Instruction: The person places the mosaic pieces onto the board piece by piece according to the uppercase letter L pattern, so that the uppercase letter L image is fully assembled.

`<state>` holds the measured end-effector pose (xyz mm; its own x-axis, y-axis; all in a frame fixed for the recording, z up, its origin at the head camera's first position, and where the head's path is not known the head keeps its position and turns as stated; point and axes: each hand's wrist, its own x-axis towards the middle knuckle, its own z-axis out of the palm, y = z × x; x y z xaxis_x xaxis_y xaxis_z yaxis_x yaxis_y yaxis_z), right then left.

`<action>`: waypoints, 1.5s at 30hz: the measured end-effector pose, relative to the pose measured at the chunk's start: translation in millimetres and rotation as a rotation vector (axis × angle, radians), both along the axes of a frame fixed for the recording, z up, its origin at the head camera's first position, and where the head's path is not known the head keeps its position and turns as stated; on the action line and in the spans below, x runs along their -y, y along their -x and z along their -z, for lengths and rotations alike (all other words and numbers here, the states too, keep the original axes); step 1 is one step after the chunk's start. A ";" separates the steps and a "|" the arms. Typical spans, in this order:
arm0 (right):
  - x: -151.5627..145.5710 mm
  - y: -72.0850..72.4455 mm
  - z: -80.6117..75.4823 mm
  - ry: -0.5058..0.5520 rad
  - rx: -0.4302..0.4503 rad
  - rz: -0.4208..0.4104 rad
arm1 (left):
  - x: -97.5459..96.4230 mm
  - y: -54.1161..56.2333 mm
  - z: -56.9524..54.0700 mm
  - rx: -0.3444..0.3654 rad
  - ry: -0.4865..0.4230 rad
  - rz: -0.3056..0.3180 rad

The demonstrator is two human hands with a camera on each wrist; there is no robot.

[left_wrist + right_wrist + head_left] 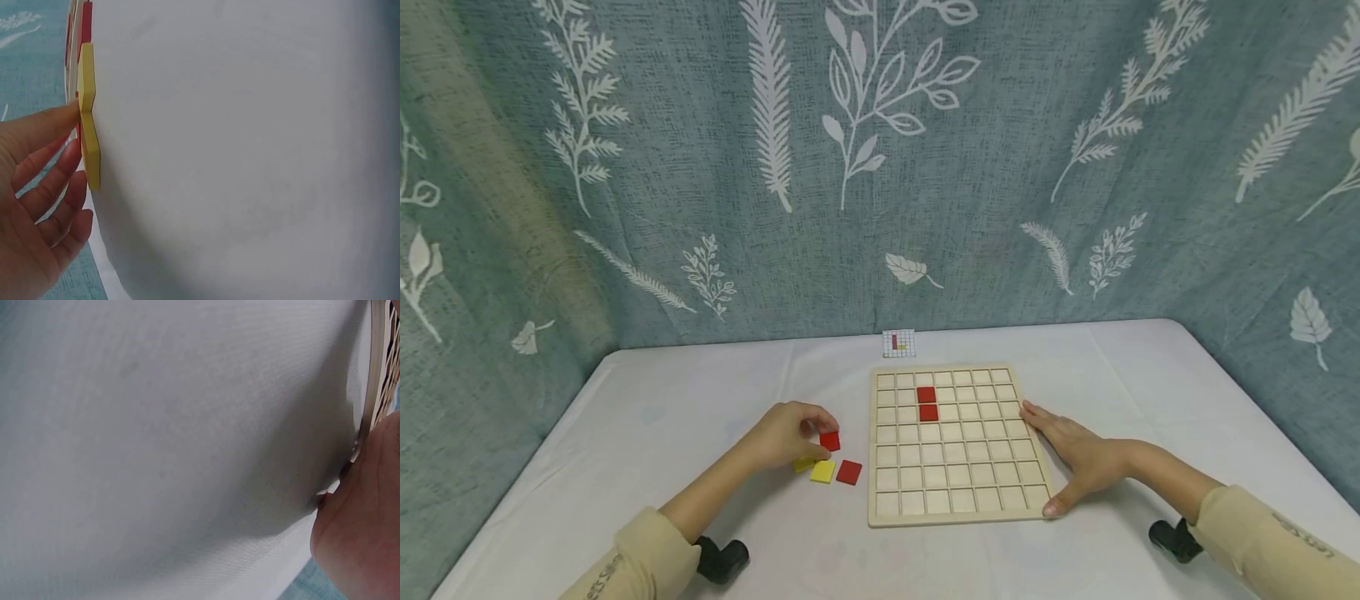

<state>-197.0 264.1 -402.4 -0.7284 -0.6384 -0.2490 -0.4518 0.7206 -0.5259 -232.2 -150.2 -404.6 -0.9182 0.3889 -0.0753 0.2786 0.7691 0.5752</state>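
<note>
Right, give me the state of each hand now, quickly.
Left hand: closed, pinching a red tile.
Right hand: open, touching the right side of the grid board.

At the right edge, the right hand (pixel 362 519) meets the pale rim of a board (pixel 377 362), beside a shadowed white tablecloth (pixel 137 437), with teal fabric (pixel 312 584) showing below.

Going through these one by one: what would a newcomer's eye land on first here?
Probably the pale gridded board mid-table, where two red tiles fill neighbouring squares toward its far side. Next, the left hand, left of the board, pinching another red tile beside loose yellow tiles. The right hand then stands out, spread against the board's right edge.
</note>
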 end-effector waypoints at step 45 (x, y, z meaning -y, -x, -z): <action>-0.9 0.9 2.0 0.003 -0.009 -0.001 | 2.9 -2.2 -7.9 0.001 -0.001 -0.038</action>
<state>-197.8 265.0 -404.4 -0.7297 -0.6400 -0.2409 -0.4571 0.7185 -0.5242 -229.9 -153.2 -396.7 -0.9322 0.3538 -0.0760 0.2484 0.7785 0.5764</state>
